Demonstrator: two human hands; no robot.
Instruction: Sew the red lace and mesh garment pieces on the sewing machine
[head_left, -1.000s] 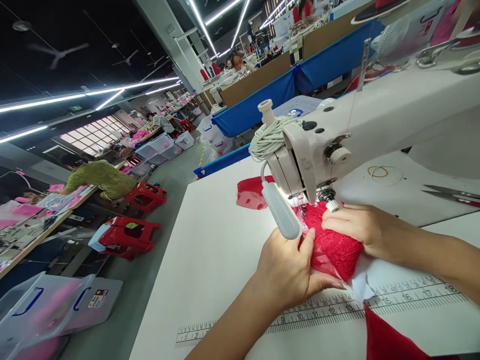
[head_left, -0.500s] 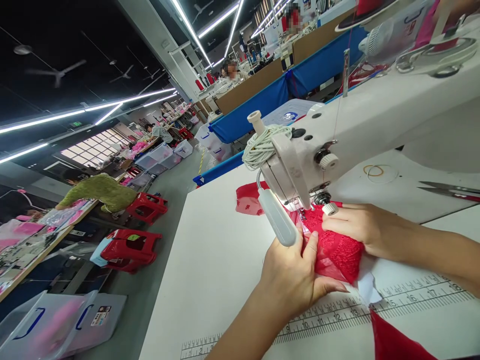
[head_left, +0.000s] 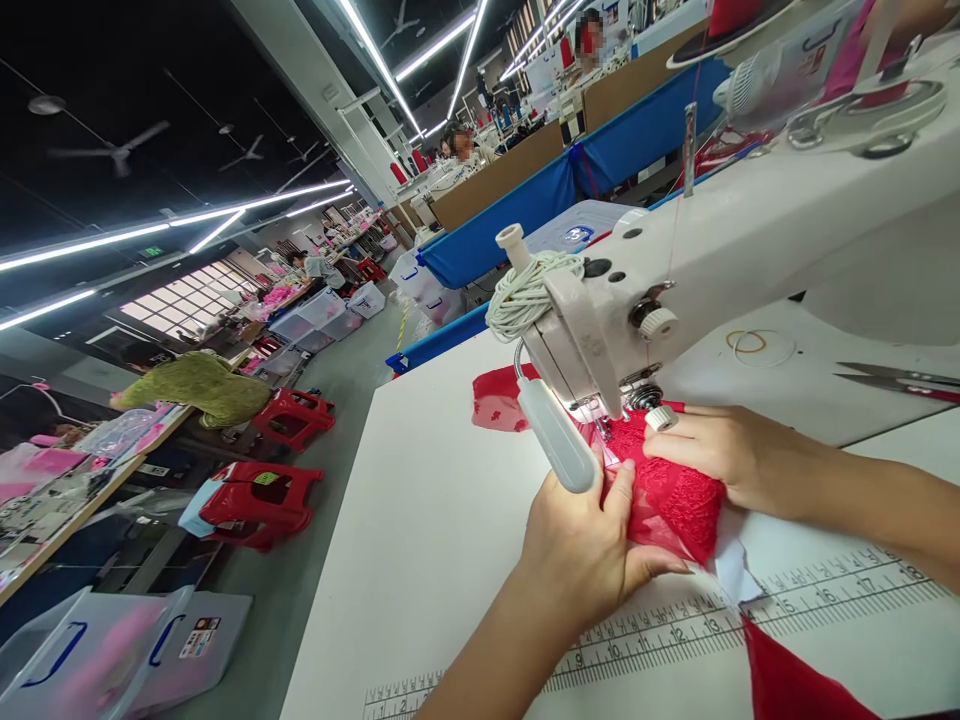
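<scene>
A piece of red lace fabric (head_left: 679,500) with a sheer part lies under the needle area of a white sewing machine (head_left: 585,350). My left hand (head_left: 577,550) holds its near left side, fingers close to the presser foot (head_left: 604,430) and thumb along the lower edge. From the right, my right hand (head_left: 720,450) grips the lace with bent fingers; some fingertips are hidden behind the machine's tension knob. A white scrap (head_left: 735,572) sticks out beneath the fabric. The grey lamp head (head_left: 559,435) partly covers my left fingers.
A red sheer piece (head_left: 499,398) lies on the white table (head_left: 405,500) behind the lamp. Scissors (head_left: 900,380) rest at the right. Printed ruler marks (head_left: 637,645) cross the front, beside another red cloth (head_left: 795,675). Red stools (head_left: 262,500) and a co-worker (head_left: 199,385) are at left.
The lace fabric and both hands have shifted very slightly. My hands keep their hold on it. The co-worker at the left has moved a little.
</scene>
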